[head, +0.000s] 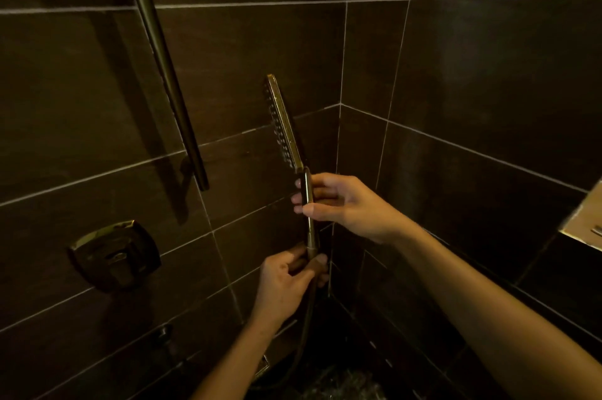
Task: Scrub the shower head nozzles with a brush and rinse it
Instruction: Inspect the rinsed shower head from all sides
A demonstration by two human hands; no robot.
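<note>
- My right hand (338,204) is wrapped around the handle of the shower head (284,121), fingers curled over the upper grip, so the head stands nearly upright in front of the tiled corner, well clear of the wall.
- My left hand (286,282) is closed on the base of the handle where the hose (304,334) joins — the hose drops from there toward the dark floor.
- The nozzles (278,129) face left, away from me; I see them only edge-on as a row of small dots.
- No brush is visible, and both hands are occupied, so I judge the step in hand to be positioning the head, not scrubbing yet.
- To do it well, I should roll the handle with the right hand until the nozzle face turns toward me — the light is poor and I need to see the holes.
- The left hand should then let go to fetch the brush, leaving the right holding firm.
- The mixer valve (114,253) sits low on the left wall, within reach for rinsing later.
- Keep slack in the hose so it does not twist the head back.
</note>
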